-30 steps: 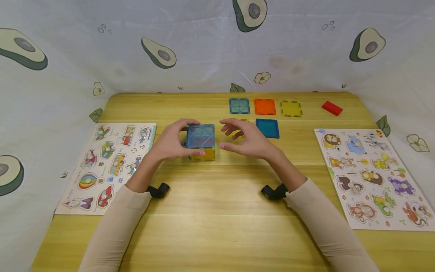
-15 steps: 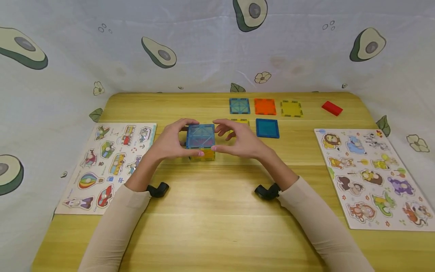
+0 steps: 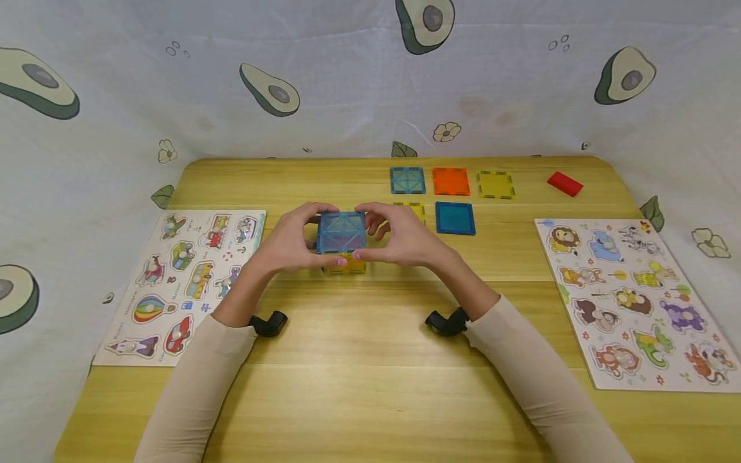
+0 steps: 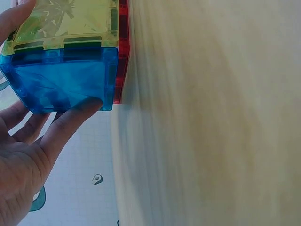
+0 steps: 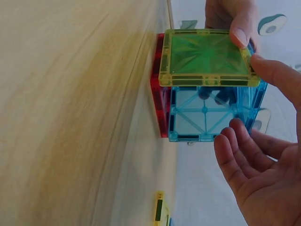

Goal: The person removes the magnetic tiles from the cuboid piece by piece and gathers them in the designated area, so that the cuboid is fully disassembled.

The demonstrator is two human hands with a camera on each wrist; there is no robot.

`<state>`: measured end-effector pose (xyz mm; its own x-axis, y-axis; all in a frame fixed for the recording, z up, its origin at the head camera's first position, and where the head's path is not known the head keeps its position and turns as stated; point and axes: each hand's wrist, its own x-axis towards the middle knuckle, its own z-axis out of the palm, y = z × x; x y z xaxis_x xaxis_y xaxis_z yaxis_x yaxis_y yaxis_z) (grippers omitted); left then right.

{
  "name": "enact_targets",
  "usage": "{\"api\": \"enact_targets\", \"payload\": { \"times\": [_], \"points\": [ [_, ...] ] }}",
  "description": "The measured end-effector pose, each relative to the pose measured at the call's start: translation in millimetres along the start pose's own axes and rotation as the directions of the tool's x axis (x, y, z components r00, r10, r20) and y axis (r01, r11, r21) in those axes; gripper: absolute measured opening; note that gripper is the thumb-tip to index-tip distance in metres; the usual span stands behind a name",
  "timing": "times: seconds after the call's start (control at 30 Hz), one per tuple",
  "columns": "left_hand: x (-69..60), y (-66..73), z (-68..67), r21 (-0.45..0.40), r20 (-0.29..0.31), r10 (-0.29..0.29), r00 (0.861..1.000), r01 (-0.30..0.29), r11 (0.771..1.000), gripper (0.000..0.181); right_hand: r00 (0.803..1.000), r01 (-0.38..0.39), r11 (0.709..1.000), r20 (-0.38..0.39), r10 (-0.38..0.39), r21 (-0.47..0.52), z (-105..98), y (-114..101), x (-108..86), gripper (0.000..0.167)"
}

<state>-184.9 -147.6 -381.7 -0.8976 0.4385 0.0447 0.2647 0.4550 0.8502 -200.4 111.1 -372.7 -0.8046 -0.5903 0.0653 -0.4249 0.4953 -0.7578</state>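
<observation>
A cube of clear magnetic tiles (image 3: pixel 341 233) stands on the table, its top blue. Its front is yellow, its left side blue (image 4: pixel 66 82) and its base red. In the right wrist view the right side is light blue (image 5: pixel 193 115). My left hand (image 3: pixel 294 242) (image 4: pixel 26 160) grips the cube from the left, thumb on the front and fingers around the side and back. From the right, my right hand (image 3: pixel 407 242) (image 5: pixel 277 174) holds it near the top, thumb at the front edge and index at the back corner; the other fingers are curled beside it.
Behind the hands lie flat tiles: light blue (image 3: pixel 408 181), orange (image 3: pixel 451 182), yellow (image 3: pixel 495 184), dark blue (image 3: pixel 455 218) and a partly hidden yellow one (image 3: pixel 416 209). A red piece (image 3: pixel 565 184) lies farther right. Picture puzzle boards stand left (image 3: pixel 156 283) and right (image 3: pixel 622 283).
My right hand has moved left from beside the cube onto its right side, its thumb and index now touching it. My left hand and the cube have stayed in place.
</observation>
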Motion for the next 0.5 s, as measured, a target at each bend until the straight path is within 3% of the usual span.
{"api": "enact_targets", "payload": {
  "times": [0.5],
  "points": [
    [0.3,0.5,0.8,0.005,0.002,0.019,1.000,-0.019,1.000,0.088,0.997,-0.022,1.000,-0.080,0.023,0.010,-0.1,-6.0,-5.2,0.073]
  ]
}}
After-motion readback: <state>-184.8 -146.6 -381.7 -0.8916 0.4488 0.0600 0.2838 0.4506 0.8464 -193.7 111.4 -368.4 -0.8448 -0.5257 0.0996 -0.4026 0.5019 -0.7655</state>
